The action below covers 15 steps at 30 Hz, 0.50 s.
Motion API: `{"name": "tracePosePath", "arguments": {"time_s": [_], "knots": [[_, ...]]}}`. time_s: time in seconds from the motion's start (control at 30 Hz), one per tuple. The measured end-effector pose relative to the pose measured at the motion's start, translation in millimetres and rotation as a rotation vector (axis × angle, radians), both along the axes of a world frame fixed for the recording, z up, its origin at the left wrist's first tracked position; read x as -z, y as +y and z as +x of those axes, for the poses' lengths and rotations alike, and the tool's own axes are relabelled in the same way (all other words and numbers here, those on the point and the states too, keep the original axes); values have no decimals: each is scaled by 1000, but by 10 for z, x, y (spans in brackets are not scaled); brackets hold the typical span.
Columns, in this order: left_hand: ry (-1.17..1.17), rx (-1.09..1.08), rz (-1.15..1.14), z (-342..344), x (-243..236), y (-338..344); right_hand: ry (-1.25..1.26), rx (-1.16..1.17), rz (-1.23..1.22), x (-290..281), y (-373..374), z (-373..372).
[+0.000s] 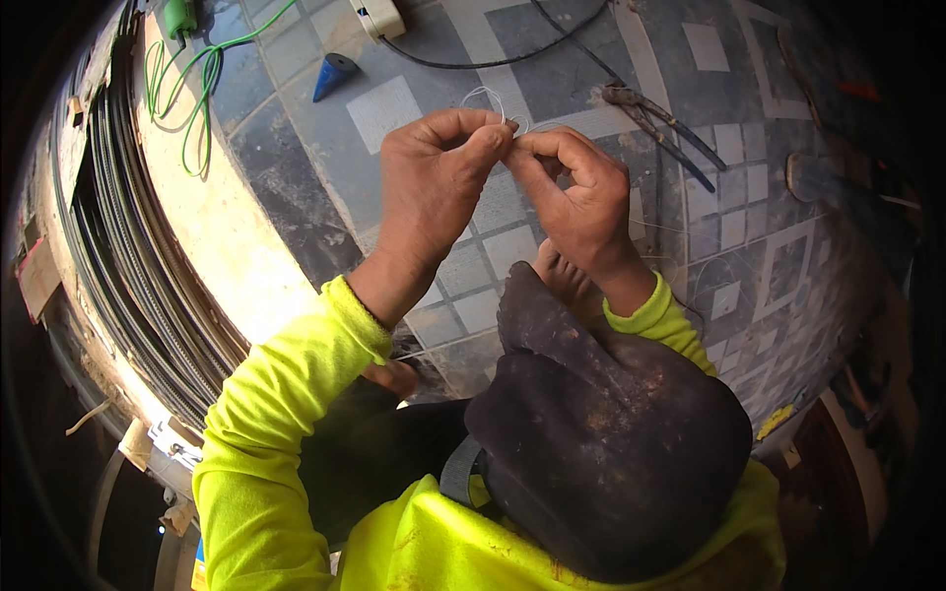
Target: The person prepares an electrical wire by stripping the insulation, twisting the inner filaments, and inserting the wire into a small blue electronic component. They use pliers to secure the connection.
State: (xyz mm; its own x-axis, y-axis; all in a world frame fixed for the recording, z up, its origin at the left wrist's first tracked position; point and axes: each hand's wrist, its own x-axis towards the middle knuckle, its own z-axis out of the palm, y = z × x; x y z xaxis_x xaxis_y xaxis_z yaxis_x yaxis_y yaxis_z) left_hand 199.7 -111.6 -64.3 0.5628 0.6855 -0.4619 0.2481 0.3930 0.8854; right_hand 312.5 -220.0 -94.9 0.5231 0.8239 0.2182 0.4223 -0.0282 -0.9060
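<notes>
My left hand (pixel 434 172) and my right hand (pixel 579 192) meet at their fingertips above the tiled floor. Each pinches thumb against forefinger. Between them is a thin white strand (pixel 484 91), which makes a small loop above the left fingertips; whether it is thread or fine wire I cannot tell. The fingertips hide the spot where the strand is gripped. To the right of my right hand, a pair of pincers (pixel 658 128) with dark handles lies on the floor. Beyond my left hand is a blue cone (pixel 335 75).
Coiled black cables or hoses (pixel 148 256) run along the left side. A green cord (pixel 210 74) leads from a green fitting (pixel 179 17). A white box (pixel 378 17) at the top has a black cable (pixel 463 65). My dark-clothed knee (pixel 611 433) rises below my hands.
</notes>
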Motion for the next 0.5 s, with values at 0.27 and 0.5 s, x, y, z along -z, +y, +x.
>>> {"name": "tracePosePath", "arguments": {"time_s": [0.27, 0.5], "knots": [[226, 290, 187, -85, 39, 199, -11, -133, 4, -93, 28, 66], [155, 309, 606, -90, 25, 204, 80, -240, 41, 76, 46, 66]]}}
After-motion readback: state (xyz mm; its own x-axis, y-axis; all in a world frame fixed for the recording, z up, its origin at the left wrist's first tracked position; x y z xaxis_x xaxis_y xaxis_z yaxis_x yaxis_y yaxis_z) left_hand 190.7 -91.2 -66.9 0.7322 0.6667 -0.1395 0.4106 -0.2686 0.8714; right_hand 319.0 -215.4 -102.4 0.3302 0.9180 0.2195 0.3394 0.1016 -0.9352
